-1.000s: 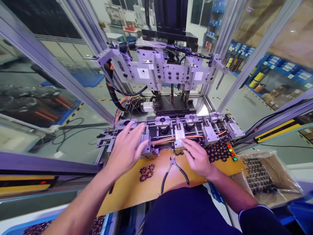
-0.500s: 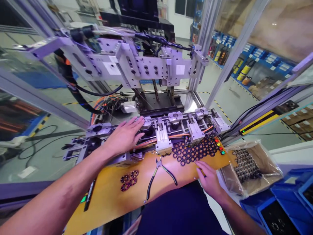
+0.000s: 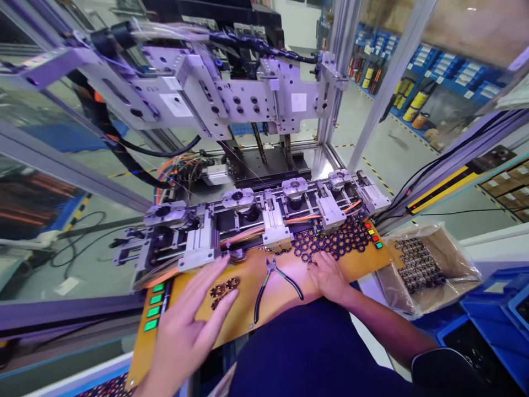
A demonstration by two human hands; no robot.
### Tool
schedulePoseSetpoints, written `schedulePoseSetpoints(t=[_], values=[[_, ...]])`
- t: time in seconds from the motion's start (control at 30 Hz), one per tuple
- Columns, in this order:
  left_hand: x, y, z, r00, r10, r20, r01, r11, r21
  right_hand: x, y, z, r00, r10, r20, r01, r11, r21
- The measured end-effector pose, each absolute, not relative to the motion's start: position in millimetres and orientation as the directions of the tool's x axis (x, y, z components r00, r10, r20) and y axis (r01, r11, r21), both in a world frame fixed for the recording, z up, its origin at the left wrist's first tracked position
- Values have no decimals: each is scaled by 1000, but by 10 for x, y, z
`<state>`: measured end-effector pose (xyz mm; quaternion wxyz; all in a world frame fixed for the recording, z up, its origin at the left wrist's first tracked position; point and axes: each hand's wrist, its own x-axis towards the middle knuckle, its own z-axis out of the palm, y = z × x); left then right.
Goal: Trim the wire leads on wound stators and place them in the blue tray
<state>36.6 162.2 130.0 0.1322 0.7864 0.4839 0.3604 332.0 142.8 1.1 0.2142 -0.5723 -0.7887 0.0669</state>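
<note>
My left hand hovers over the left part of the orange board, blurred a little, fingers stretched out and thumb apart. Nothing is in it. Beside its thumb lie a few small dark ring parts with coppery insides, some partly covered by the hand. My right hand rests at the near edge of a large group of the same dark rings. Its fingers are bent and close together, and what they pinch, if anything, is hidden. Between the hands lie side cutters with black-and-green handles, their jaws towards the machine.
A row of metal clamping fixtures runs behind the board, beneath a large machine plate. Green buttons line the board's left side; coloured ones sit at right. A plastic-lined carton holds stacked parts near blue bins.
My left hand has come off a fixture and drawn back towards me over the board. My right hand has moved left, its fingers now bent at the rings. The view has shifted slightly.
</note>
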Motion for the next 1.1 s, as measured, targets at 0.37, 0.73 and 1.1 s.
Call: schedulePoseSetpoints(t=[0.37, 0.73, 1.1], values=[[476, 1360, 1018, 281, 955, 95, 448, -218, 867, 2954, 1451, 829, -317, 868, 383, 514, 497, -699], [596, 1432, 1264, 174, 866, 469, 396, -498, 771, 2459, 1636, 1273, -274, 877, 396, -232, 339, -912], [468, 1492, 1165, 181, 859, 479, 401, -509, 762, 2468, 1829, 1290, -338, 843, 419, 18, 450, -893]])
